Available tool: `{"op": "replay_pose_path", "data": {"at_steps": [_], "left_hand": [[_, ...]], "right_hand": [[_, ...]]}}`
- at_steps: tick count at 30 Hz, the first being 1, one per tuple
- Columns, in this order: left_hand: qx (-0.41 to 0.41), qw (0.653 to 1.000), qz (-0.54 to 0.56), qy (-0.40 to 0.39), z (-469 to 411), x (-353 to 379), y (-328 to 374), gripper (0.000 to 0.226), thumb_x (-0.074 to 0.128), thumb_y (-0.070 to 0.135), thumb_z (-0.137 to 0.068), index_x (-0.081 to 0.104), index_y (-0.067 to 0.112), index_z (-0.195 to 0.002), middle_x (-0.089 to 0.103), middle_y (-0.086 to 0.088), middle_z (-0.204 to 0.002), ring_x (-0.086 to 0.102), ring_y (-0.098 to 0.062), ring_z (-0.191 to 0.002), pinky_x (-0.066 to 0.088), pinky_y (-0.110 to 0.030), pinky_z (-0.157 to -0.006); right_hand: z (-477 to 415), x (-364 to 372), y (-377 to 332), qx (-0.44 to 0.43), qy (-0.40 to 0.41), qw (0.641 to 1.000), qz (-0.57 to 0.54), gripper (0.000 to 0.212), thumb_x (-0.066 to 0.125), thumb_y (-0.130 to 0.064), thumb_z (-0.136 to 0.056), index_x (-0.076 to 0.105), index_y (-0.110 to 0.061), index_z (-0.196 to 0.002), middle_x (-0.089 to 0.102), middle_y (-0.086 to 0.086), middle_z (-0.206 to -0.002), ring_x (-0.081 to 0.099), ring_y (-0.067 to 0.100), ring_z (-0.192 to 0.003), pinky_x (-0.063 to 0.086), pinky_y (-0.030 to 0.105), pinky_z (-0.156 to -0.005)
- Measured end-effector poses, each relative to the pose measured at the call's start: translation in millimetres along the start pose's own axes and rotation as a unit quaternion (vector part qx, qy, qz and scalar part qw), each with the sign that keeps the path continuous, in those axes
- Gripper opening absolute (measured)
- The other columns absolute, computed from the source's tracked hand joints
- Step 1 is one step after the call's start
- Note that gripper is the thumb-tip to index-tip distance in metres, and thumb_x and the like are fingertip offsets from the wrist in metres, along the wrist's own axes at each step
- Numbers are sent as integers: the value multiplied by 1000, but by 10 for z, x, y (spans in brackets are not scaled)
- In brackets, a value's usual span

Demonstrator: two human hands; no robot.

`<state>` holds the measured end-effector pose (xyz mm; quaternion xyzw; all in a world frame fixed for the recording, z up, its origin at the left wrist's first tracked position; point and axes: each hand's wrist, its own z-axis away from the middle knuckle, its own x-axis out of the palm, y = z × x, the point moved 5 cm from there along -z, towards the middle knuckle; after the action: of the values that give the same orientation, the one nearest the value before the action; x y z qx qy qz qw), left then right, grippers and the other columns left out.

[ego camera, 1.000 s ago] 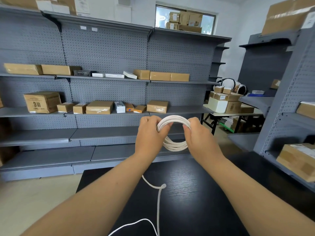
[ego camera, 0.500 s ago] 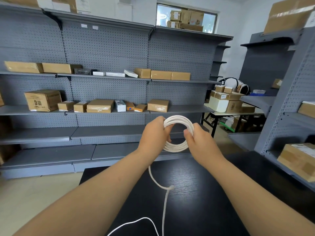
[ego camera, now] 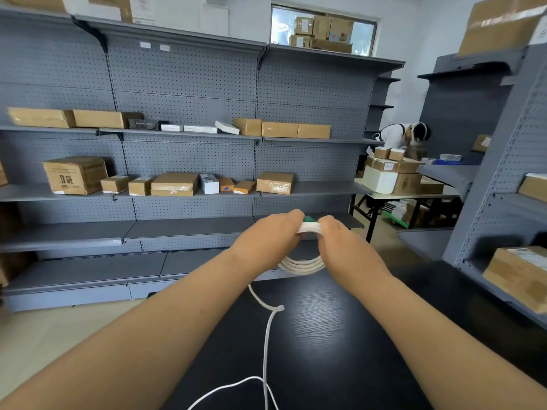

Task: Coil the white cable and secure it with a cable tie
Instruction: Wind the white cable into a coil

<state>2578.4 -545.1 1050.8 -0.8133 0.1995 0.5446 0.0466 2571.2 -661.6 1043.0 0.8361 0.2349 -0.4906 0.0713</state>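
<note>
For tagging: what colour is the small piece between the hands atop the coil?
The small piece is green; head view.

Left hand and right hand both grip coiled white cable top, green cable tie between them, above black woodgrain surface.

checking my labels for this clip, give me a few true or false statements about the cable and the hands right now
1. The left hand and right hand both grip the top of the white cable coil. True.
2. All of the cable is wound into the coil. False: a loose length trails from the coil down onto the black table.
3. A green piece shows between the hands at the coil's top. True.
4. The coil lies flat on the table. False: the hands hold it up, clear of the tabletop.
</note>
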Motion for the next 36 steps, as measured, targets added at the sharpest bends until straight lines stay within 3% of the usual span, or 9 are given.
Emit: {"op": "replay_pose_path", "data": {"at_steps": [5,9,13,15,19,24,27,32,36], "left_hand": [[-40,992,115,31,68,-78,-81,17,45,21,-95,51,9,-106,65,-13,-91,58,-31,-82,43,-38,-68],[-40,999,19,6,0,-34,-19,14,39,15,-95,47,5,-102,62,-16,-94,55,-34,-80,38,-38,-63],[-7,997,-75,-27,-35,9,27,14,37,15,-98,46,5,-99,63,-18,-94,57,-35,-78,32,-36,-57],[2,995,-91,-41,-30,6,50,8,37,12,-97,43,7,-94,62,-18,-94,54,-33,-73,32,-36,-56],[11,994,-93,-52,-55,1,63,10,39,13,-95,45,6,-100,61,-18,-97,54,-34,-77,33,-36,-59],[-70,992,105,15,-62,-29,-105,6,50,18,-89,52,13,-91,63,-4,-76,57,-17,-68,40,-26,-57],[-124,951,283,20,-13,10,-194,14,56,17,-86,52,19,-73,65,2,-60,59,-1,-50,41,-9,-49],[-160,834,527,-30,104,162,-275,15,60,7,-87,56,11,-73,59,-4,-55,63,-14,-51,50,-22,-51],[-188,754,630,18,117,250,-257,16,54,9,-92,54,10,-76,57,-2,-52,62,-16,-51,52,-27,-55]], "right_hand": [[3,-32,59,70,12,992,-105,20,33,-25,-99,44,-8,-100,47,4,-81,42,26,-69,26,34,-55],[7,8,83,80,-18,993,-85,20,38,-23,-97,41,-11,-112,56,10,-95,51,29,-77,29,33,-55],[19,-20,87,39,-20,999,3,66,44,-24,-93,7,-18,-147,45,9,-132,57,31,-92,34,32,-61],[18,-32,68,12,-4,999,35,71,45,-26,-93,1,-18,-149,44,6,-126,56,27,-90,33,31,-60],[6,26,1,-70,13,992,105,30,39,-26,-98,46,-11,-123,55,7,-101,56,26,-76,29,27,-50],[-3,8,64,30,-2,999,-36,22,30,-30,-100,40,-11,-94,45,0,-72,42,25,-64,27,34,-52],[2,-5,83,63,7,993,-97,22,32,-30,-100,36,-13,-86,43,-2,-68,43,24,-65,26,33,-54],[9,22,75,96,-4,977,-192,30,35,-28,-99,36,-15,-72,45,-1,-65,42,14,-58,27,27,-48],[0,-16,83,153,61,952,-260,29,35,-25,-99,43,-6,-77,51,9,-71,46,23,-65,29,28,-52]]}}
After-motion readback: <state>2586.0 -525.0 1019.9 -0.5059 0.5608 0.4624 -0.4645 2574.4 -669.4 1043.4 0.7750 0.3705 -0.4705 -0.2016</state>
